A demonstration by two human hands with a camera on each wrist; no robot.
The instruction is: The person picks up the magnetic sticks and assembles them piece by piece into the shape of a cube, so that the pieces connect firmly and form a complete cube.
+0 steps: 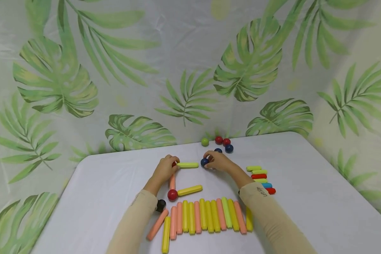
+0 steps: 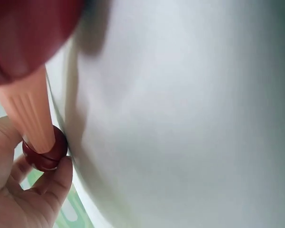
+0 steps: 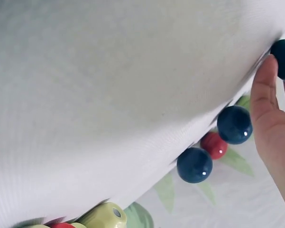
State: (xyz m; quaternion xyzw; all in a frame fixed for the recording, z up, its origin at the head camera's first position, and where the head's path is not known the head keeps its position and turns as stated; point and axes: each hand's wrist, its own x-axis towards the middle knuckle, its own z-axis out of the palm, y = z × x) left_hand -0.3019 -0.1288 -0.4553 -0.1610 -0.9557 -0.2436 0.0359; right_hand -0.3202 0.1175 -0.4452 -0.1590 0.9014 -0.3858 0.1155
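My left hand (image 1: 163,170) pinches a red ball (image 2: 60,137) at the far end of a salmon-coloured stick (image 1: 172,182). From that ball a lime-green stick (image 1: 188,165) points right. At the salmon stick's near end sits another red ball (image 1: 173,195), with a yellow stick (image 1: 190,190) running right from it. My right hand (image 1: 221,162) holds a dark blue ball (image 1: 204,162) between thumb and fingers, a short gap beyond the lime-green stick's right end. In the right wrist view, that blue ball (image 3: 283,59) is partly cut off by the frame edge.
A row of salmon, yellow and lime sticks (image 1: 209,216) lies nearest me, between the forearms. Shorter coloured sticks (image 1: 259,176) are stacked beside my right forearm. At the back edge are a green ball (image 1: 204,141), red balls (image 1: 219,140) and blue balls (image 1: 229,148).
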